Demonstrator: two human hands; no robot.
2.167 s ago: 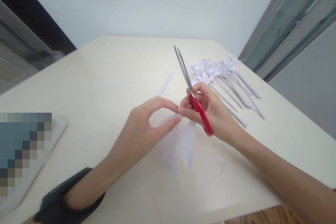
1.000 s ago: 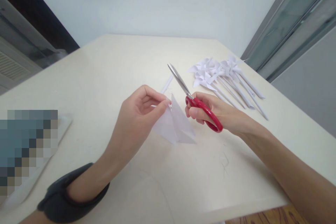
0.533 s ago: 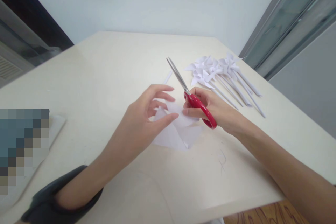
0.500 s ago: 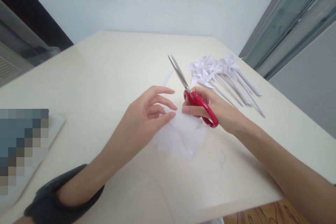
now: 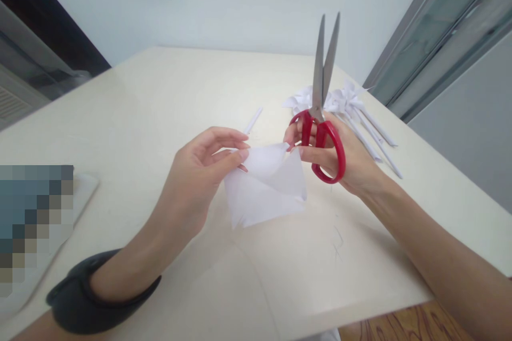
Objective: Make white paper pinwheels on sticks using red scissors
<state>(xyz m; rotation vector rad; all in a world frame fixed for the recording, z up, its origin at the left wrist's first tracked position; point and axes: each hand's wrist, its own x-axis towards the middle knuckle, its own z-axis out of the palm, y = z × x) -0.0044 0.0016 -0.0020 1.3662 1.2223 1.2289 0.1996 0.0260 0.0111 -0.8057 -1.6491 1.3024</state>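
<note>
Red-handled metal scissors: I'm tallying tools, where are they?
Right of centre in the head view, the red-handled scissors are in the right hand, beside the white paper sheet.

A pale wall point(image 5: 240, 5) and cream table point(image 5: 180, 96) show an indoor room, kind unclear

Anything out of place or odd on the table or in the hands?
Minor: stray thread-like bits lie loose on the table, like scraps. Also, the scissors sit in the right hand, blades parted, while that hand grips the white paper; looks awkward. No spill visible.
</note>
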